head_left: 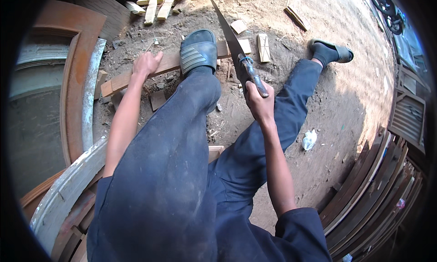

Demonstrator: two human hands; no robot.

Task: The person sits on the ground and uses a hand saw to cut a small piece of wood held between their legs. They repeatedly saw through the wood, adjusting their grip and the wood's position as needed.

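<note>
A long wooden batten [120, 82] lies across in front of me, pinned under my left foot in a dark slide sandal [199, 50]. My left hand [146, 64] is closed over the batten left of the sandal, its thumb sticking up and its other fingers partly hidden. In my right hand [260, 100] is the dark handle of a handsaw [231, 36]. The saw's blade points up and away, tapering toward the far side. It passes in front of the batten's right end; whether its teeth touch the wood I cannot tell.
Several wood offcuts [157, 8] lie on the ground at the far left, and a small block [263, 48] lies right of the saw. Brown framed panels [73, 80] lean at left. Stacked boards [364, 189] line the right. A white plastic bag [309, 139] sits on the dirt.
</note>
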